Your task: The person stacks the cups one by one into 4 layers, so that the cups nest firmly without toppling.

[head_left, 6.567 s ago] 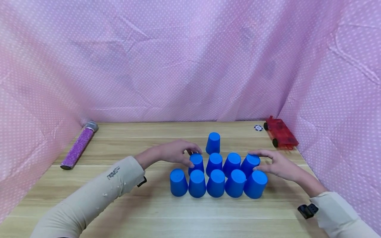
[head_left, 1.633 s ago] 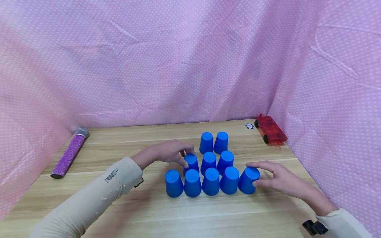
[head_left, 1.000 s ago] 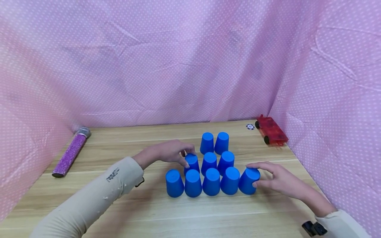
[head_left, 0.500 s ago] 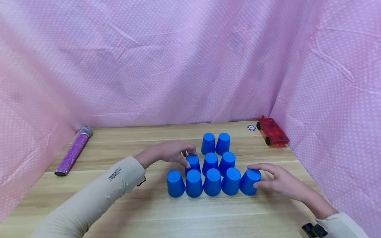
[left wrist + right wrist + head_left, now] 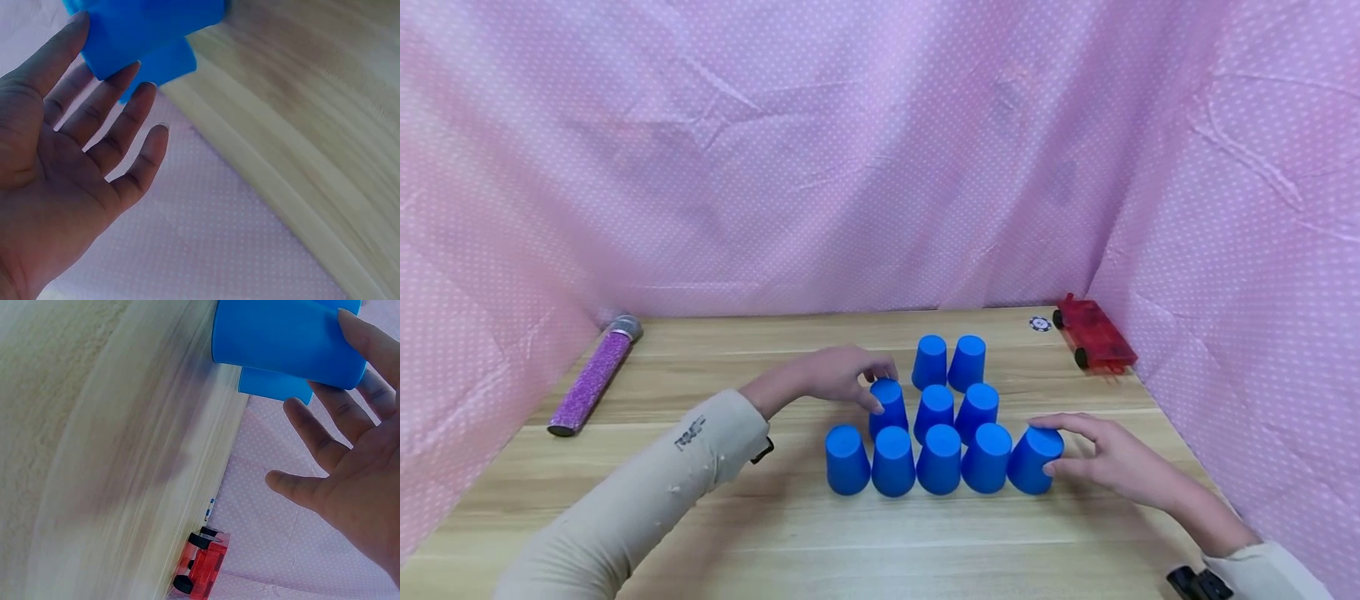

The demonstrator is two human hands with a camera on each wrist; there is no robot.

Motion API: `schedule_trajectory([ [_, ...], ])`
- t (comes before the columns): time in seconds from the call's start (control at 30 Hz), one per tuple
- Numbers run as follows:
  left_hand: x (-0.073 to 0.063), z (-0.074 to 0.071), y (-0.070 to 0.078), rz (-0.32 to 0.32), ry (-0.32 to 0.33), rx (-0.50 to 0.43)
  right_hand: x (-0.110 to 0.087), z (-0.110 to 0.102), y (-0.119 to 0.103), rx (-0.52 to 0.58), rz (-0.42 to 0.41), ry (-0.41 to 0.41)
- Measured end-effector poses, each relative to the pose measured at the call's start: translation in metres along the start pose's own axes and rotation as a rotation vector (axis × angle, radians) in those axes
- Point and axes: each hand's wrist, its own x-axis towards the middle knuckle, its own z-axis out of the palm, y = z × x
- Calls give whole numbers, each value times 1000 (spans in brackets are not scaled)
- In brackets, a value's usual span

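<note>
Upside-down blue cups stand in three rows: several in front, three in the middle, two at the back. My left hand pinches the middle row's left cup near its top, thumb on the near side and fingers behind. In the left wrist view this blue cup overlaps another, and the other fingers spread below it. My right hand holds the front row's right cup between thumb and index finger. The right wrist view has the same cup close by, the remaining fingers loosely spread.
A glittery purple microphone lies at the left of the wooden table. At the back right sit a red toy car and a poker chip. Pink dotted cloth hangs behind and at both sides.
Since the oldest frame, a second cup stands in the back row, the middle row has one fewer, and my right hand has moved to the front row. Just now my left hand's cup rose slightly.
</note>
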Motion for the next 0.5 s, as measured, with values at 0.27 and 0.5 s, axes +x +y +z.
schedule_trajectory([
  [0.27,5,-21,-13,-57,85,-66,0,-1,1,-12,10,3],
  [0.5,15,-31,-19,-103,157,-46,0,0,3,2,6,-5],
])
